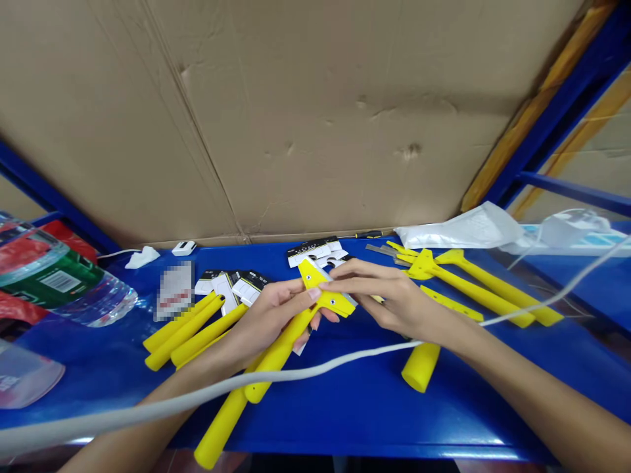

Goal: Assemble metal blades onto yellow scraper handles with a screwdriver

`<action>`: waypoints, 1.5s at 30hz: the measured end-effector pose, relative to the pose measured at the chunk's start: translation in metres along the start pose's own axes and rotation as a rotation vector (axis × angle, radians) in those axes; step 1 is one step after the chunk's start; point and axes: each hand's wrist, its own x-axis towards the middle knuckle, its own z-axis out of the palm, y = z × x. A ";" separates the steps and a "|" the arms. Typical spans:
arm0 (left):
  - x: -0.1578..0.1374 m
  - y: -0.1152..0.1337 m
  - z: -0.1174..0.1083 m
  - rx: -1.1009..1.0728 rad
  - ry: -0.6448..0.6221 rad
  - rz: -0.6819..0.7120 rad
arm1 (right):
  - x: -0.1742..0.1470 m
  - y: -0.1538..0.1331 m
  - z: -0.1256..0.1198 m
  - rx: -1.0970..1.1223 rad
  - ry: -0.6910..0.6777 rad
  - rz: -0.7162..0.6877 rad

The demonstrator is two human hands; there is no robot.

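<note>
Holding a yellow scraper (288, 341) aslant above the blue surface (355, 401), with the fingers of the left hand (276, 309) closed around its neck, thumb on top. Reaching across its head with the right hand (389, 295), touching it with partly bent fingers; cannot tell whether also gripping it. Near yellow tubes (185, 333) and black-and-white cards (224, 289) on the left, and long-handled yellow pieces (478, 293) on the right
</note>
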 end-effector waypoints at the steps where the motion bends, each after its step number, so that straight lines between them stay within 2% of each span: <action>1: 0.000 0.001 -0.001 0.008 -0.017 0.006 | -0.001 0.001 0.001 -0.045 0.025 -0.020; 6: 0.000 0.002 0.000 0.064 -0.086 -0.032 | -0.004 0.000 0.003 -0.262 0.068 -0.170; 9: 0.001 0.001 0.004 0.081 -0.026 0.000 | -0.003 -0.001 0.002 -0.313 0.072 -0.286; 12: 0.000 -0.002 0.007 0.207 0.145 0.169 | -0.002 -0.001 0.000 -0.346 0.087 -0.313; 14: -0.002 -0.004 0.007 0.440 0.236 0.302 | -0.002 -0.001 -0.003 -0.382 0.085 -0.305; 17: -0.006 -0.008 0.005 0.789 0.301 0.492 | -0.001 -0.004 -0.007 -0.417 0.071 -0.313; 21: -0.012 -0.010 0.003 0.985 0.317 0.654 | 0.001 -0.008 -0.013 -0.448 0.048 -0.342; 26: -0.019 -0.009 -0.003 1.025 0.201 0.652 | 0.000 -0.007 -0.010 -0.451 0.042 -0.332; 30: -0.022 -0.011 -0.012 0.998 0.102 0.622 | -0.002 -0.003 -0.001 -0.380 0.102 -0.276; 34: -0.022 -0.013 -0.016 1.100 0.127 0.626 | -0.002 0.000 0.005 -0.278 0.193 -0.230; 40: -0.014 -0.023 -0.023 1.212 0.144 0.601 | -0.001 0.002 0.005 -0.298 0.157 -0.217; 45: -0.013 -0.035 -0.030 1.271 0.124 0.652 | -0.002 0.005 0.004 -0.317 0.123 -0.159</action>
